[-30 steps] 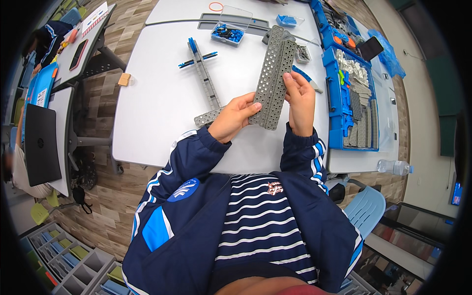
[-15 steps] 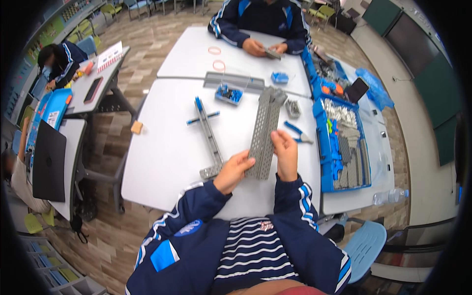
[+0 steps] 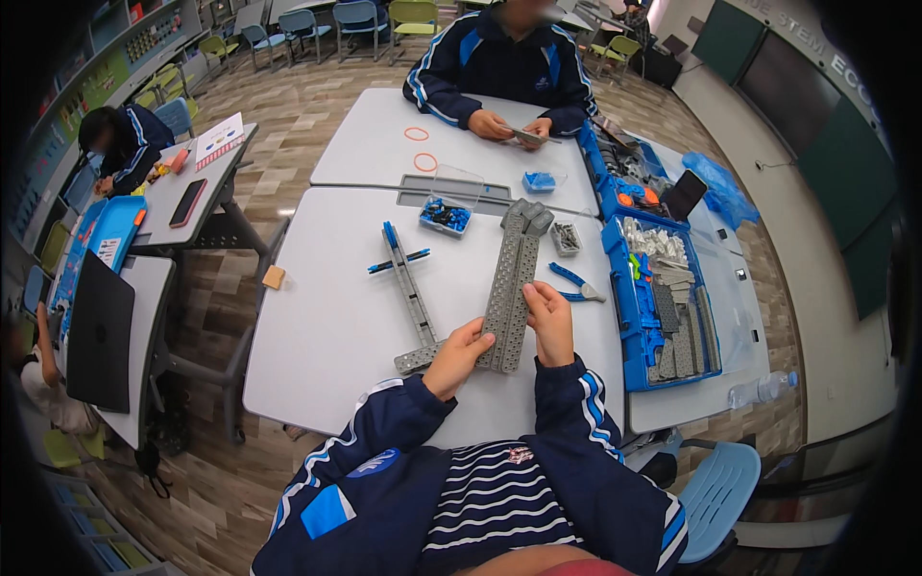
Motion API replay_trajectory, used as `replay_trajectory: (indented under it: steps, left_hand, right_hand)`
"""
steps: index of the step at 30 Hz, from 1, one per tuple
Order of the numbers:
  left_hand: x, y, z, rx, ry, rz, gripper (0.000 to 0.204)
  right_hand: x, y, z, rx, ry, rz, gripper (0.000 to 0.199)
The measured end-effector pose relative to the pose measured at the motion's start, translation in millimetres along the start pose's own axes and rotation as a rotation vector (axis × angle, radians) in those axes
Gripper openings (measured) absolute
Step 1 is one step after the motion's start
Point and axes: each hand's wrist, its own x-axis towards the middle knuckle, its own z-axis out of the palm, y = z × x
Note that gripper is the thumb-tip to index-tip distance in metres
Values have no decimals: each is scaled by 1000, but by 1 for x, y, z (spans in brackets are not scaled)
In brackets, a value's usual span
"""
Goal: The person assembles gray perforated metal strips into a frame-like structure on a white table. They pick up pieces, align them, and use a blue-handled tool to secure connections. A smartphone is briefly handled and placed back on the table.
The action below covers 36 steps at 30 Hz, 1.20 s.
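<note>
Both of my hands hold a long grey perforated plastic beam assembly (image 3: pixel 506 283) above the white table, its far end built up with short angled pieces. My left hand (image 3: pixel 458 359) grips its near left edge, thumb on top. On the right edge, a little farther up, my right hand (image 3: pixel 550 323) pinches it between thumb and fingers. Left of it lies a second grey beam structure (image 3: pixel 408 288) with blue connectors, a blue-and-black crossbar and a wide perforated foot. Blue-handled pliers (image 3: pixel 576 284) rest right of the held assembly.
Beyond my hands stand a clear box of blue and black pins (image 3: pixel 446 215) and a small clear box of grey parts (image 3: pixel 567 239). A blue parts case (image 3: pixel 629 336) sits at the right. Across the table a person (image 3: pixel 504 72) holds a grey piece. Two orange rings (image 3: pixel 425 162) lie farther off.
The view has tilted up, so the table appears lower. The held beam assembly has rolled and tipped slightly, showing more of its upper face and far-end pieces. Both hands keep their hold.
</note>
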Motion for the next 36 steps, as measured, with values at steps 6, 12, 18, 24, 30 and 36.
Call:
replay_trajectory:
  steps: [6, 12, 18, 24, 30, 36]
  left_hand:
    - [0, 0, 1, 20, -1, 19, 39]
    - [0, 0, 0, 32, -2, 28, 39]
    - [-1, 2, 3, 24, 35, 36, 34]
    - [-3, 5, 3, -1, 17, 33, 33]
    - [-2, 2, 1, -18, -29, 52, 35]
    - [-3, 10, 2, -158, -97, -1, 40]
  right_hand:
    - [1, 4, -2, -15, 25, 21, 32]
    - [1, 5, -2, -16, 11, 31, 26]
    - [2, 7, -1, -56, 12, 32, 28]
    - [3, 9, -3, -79, 9, 36, 29]
    - [1, 8, -2, -72, 8, 48, 31]
    - [5, 8, -18, 330, -85, 159, 33]
